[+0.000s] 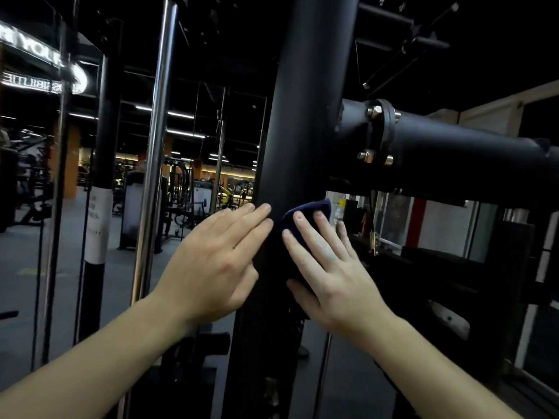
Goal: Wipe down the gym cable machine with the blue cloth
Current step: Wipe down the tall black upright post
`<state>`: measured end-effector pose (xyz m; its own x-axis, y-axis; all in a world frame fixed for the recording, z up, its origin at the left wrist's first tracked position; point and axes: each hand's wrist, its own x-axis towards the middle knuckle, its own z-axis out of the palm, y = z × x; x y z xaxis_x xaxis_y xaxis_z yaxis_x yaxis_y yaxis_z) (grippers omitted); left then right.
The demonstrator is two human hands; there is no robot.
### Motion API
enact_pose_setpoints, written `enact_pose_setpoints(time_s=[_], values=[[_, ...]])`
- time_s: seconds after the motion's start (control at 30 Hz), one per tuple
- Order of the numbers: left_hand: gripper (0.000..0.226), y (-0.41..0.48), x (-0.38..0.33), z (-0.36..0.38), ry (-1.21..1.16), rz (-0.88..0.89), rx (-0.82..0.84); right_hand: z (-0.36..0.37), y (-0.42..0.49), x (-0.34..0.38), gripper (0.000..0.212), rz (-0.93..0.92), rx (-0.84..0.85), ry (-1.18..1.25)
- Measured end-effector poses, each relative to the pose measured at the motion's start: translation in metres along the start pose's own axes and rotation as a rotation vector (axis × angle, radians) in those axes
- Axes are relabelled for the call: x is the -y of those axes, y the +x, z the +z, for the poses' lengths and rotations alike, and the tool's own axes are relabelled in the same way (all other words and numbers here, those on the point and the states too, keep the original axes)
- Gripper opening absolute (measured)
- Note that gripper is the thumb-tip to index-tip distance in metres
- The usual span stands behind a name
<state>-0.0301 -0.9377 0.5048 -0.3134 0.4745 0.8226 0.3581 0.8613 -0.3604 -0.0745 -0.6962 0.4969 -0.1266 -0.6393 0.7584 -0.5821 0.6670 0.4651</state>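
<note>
One dark-blue cloth (308,207) on post (302,116)

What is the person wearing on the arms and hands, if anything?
Nothing that shows. The left hand and right hand are bare, without gloves or rings. Both forearms are uncovered to the picture's edge: no sleeves, watch or bracelet. Fingernails are short.

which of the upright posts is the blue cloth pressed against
The thick black column in the centre: the right hand presses the blue cloth flat on it. The chrome rod and the white-labelled post stand further left, untouched.
</note>
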Motion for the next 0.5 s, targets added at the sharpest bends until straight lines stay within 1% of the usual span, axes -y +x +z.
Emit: enact_pose_setpoints(time_s=[0.07,0.17,0.23,0.3,0.4,0.43,0.5], values=[[0.067,-0.007,-0.003,0.007,0.01,0.02,0.017,0.009,-0.01,0.007,0.063,0.035,-0.002,0.068],[0.074,-0.015,-0.009,0.015,0.023,0.083,0.056,0.018,-0.02,0.008,0.046,0.025,-0.047,0.154],[0.076,-0.019,-0.013,0.019,0.024,0.102,0.079,0.017,-0.022,0.003,0.04,0.038,-0.08,0.208],[0.076,-0.025,-0.017,0.023,0.024,0.109,0.106,0.01,-0.024,-0.003,0.045,0.058,-0.109,0.245],[0.076,-0.033,-0.025,0.03,0.03,0.131,0.134,0.004,-0.032,-0.003,0.065,0.049,-0.106,0.204],[0.077,-0.036,-0.027,0.032,0.036,0.136,0.139,0.008,-0.039,0.002,0.065,0.046,-0.089,0.176],[0.078,-0.044,-0.031,0.037,0.058,0.143,0.147,0.023,-0.06,0.017,0.056,0.046,-0.047,0.121]])
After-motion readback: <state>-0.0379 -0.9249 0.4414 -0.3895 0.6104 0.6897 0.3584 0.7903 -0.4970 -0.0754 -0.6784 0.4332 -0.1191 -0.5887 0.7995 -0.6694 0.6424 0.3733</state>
